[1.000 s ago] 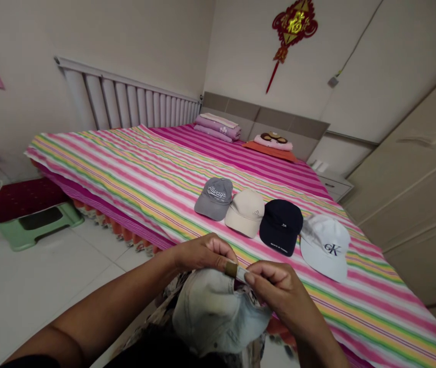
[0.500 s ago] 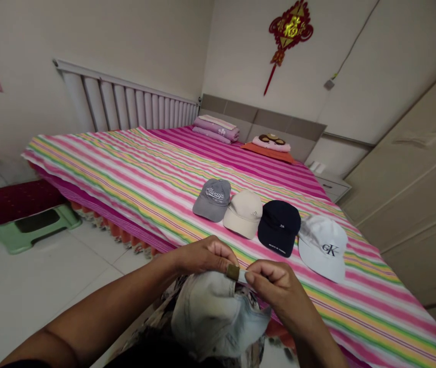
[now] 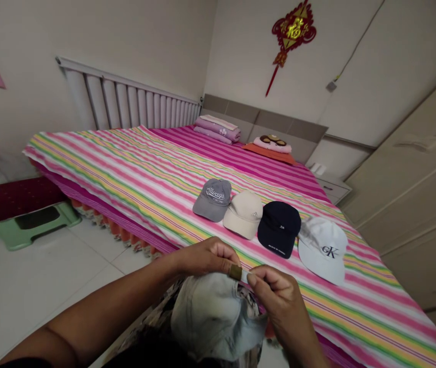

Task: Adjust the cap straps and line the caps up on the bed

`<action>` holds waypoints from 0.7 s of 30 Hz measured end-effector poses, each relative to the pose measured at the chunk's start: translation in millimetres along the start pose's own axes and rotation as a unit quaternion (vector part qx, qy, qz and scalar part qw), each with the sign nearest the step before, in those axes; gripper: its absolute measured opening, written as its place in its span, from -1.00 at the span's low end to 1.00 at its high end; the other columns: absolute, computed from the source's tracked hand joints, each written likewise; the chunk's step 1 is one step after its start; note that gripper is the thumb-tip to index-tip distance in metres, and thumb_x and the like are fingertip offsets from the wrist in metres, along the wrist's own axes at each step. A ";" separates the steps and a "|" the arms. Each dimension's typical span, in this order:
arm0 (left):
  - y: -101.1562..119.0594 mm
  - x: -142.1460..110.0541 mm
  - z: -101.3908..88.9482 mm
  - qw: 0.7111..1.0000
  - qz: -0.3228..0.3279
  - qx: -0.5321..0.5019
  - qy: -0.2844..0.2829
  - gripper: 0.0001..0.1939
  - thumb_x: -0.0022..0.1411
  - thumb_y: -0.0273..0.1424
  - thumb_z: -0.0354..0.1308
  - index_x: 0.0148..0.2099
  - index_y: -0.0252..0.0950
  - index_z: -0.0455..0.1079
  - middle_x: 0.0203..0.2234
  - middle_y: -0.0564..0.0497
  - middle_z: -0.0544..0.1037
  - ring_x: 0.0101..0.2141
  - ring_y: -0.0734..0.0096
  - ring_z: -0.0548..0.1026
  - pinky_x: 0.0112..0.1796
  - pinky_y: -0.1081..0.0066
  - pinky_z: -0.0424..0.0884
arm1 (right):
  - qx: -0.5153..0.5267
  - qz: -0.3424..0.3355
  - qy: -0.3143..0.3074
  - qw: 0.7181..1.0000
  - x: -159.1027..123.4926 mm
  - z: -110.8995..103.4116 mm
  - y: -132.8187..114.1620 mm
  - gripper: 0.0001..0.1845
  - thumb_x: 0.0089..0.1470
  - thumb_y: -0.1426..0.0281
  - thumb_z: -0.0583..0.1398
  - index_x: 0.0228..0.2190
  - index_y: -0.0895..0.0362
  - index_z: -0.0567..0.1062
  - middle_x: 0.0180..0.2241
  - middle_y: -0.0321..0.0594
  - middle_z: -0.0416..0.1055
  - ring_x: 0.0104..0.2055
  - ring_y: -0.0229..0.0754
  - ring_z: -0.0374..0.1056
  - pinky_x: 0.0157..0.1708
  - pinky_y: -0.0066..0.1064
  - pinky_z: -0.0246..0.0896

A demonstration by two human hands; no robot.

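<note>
A pale, light blue-grey baseball cap (image 3: 206, 312) hangs close to my body, its back adjuster strap stretched between my hands. My left hand (image 3: 212, 255) pinches the strap beside a brownish metal buckle (image 3: 235, 272). On the strap's other side, my right hand (image 3: 277, 291) grips the pale strap end between thumb and finger. Beyond my hands, caps lie in a row on the bed: a grey cap (image 3: 213, 199) with white lettering, a beige cap (image 3: 243, 214), a dark navy cap (image 3: 279, 228) and a white cap (image 3: 323, 249) with black letters.
The bed (image 3: 126, 174) has a striped cover. Folded purple bedding (image 3: 218, 129) and an orange and pink stack (image 3: 269, 148) sit near the headboard (image 3: 264, 122). A green stool (image 3: 38, 225) with a red cushion stands left; a wardrobe (image 3: 413, 204) is at right.
Both hands keep hold of the cap strap. My right hand has shifted slightly down, and the view has tilted a little.
</note>
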State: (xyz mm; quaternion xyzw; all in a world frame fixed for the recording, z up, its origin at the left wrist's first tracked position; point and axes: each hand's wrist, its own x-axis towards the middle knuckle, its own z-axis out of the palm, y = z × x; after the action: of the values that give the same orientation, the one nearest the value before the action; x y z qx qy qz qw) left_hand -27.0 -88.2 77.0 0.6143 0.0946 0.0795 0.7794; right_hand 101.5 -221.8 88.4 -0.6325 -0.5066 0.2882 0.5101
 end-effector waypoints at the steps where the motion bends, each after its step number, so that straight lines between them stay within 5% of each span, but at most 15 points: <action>1: 0.2 -0.1 0.0 1.000 0.001 0.008 -0.001 -0.75 -0.08 -0.29 0.27 -0.42 -0.41 0.43 -0.60 0.11 0.44 -0.57 0.66 0.32 -0.48 0.59 0.23 | -0.004 -0.002 0.001 1.000 -0.5 0.4 -0.4 -0.74 -0.07 0.29 0.15 -0.66 0.16 0.45 -0.72 -0.35 0.24 -0.65 -0.36 0.04 -0.64 -0.52 -0.06; 9: -4.2 0.4 0.1 0.999 0.030 0.006 -0.021 -0.72 -0.03 -0.27 0.24 -0.38 -0.41 0.37 -0.55 0.08 0.41 -0.53 0.63 0.31 -0.45 0.56 0.21 | -0.003 0.010 -0.017 1.000 -0.6 -1.3 -2.2 -0.75 -0.06 0.33 0.15 -0.66 0.17 0.45 -0.74 -0.36 0.21 -0.66 -0.37 0.02 -0.65 -0.52 -0.07; 17: -7.5 1.4 -2.6 0.990 0.125 0.034 -0.056 -0.64 -0.10 -0.32 0.29 -0.28 -0.36 0.25 -0.43 0.07 0.37 -0.48 0.64 0.28 -0.47 0.60 0.17 | 0.169 0.093 0.014 0.981 2.0 0.4 17.8 -0.73 -0.14 0.26 0.23 -0.66 0.18 0.38 -0.77 -0.44 0.09 -0.70 -0.41 -0.10 -0.67 -0.52 -0.18; 21: -8.8 0.7 0.6 0.985 0.148 0.090 -0.016 -0.67 -0.12 -0.45 0.27 -0.29 -0.35 0.23 -0.43 0.06 0.37 -0.47 0.62 0.29 -0.46 0.59 0.19 | 0.187 0.107 0.036 0.976 1.9 0.8 24.4 -0.68 -0.15 0.20 0.24 -0.66 0.18 0.34 -0.78 -0.45 0.04 -0.70 -0.41 -0.11 -0.68 -0.51 -0.27</action>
State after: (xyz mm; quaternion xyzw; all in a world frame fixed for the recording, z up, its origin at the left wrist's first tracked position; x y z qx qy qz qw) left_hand -26.1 -90.6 68.6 0.6900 -0.0027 0.1752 0.7022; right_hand 109.9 -218.9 65.6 -0.5859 -0.3545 0.4080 0.6037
